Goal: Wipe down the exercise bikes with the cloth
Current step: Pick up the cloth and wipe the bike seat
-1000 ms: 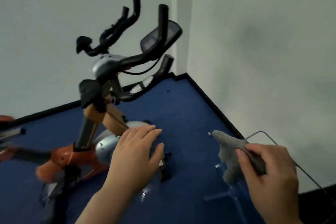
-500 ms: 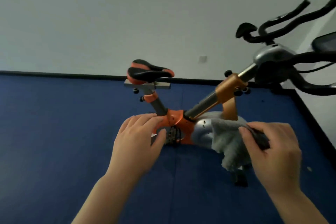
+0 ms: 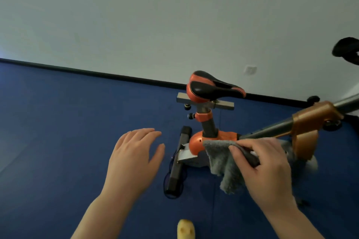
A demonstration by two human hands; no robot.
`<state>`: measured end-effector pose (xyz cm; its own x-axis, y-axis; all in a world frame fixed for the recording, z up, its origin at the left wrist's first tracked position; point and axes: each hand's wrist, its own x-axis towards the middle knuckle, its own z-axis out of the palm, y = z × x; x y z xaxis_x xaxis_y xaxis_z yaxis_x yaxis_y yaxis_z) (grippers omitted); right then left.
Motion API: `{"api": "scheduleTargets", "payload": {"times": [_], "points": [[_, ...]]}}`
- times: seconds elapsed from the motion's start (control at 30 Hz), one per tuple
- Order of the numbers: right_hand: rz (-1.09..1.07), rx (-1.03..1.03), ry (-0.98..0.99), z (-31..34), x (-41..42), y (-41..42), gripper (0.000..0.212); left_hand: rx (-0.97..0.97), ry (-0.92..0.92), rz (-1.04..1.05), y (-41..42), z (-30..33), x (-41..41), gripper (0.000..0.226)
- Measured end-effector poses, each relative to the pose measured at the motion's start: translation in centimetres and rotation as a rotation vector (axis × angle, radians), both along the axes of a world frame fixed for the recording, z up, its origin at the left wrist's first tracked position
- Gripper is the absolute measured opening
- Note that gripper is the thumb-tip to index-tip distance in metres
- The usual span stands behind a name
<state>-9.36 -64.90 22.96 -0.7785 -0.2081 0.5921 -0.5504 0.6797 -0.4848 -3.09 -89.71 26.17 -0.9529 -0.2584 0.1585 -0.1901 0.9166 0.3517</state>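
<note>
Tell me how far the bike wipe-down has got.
Nothing looks finished: no wiped patch can be told apart on the exercise bike. In hand: the right hand grips the grey cloth in front of the frame; contact is unclear. The left hand hovers open. Saddle, seat post and orange stem remain.

2 bare forearms, sleeveless to the frame edge, ringless hands

A gym room is suggested — a bike [image 3: 213, 134] is stood on blue mat flooring [image 3: 68, 122] beside a bare wall [image 3: 155, 15].
</note>
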Motion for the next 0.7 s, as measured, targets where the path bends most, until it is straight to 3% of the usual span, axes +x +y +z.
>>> {"api": "scheduleTargets", "payload": {"times": [0.37, 0.57, 0.7], "points": [[0.053, -0.011, -0.010, 1.2, -14.9, -16.3, 0.016, 0.013, -0.029, 0.126, -17.6, -0.4, -13.4, 0.034], [-0.056, -0.012, -0.066, 0.1, -23.0, -25.4, 0.014, 0.024, -0.003, 0.054, -27.8, -1.7, -22.6, 0.035], [-0.195, -0.038, -0.063, -0.5, -28.0, -31.7, 0.016, 0.000, -0.063, -0.108, -34.9, -2.3, -30.0, 0.036]]}}
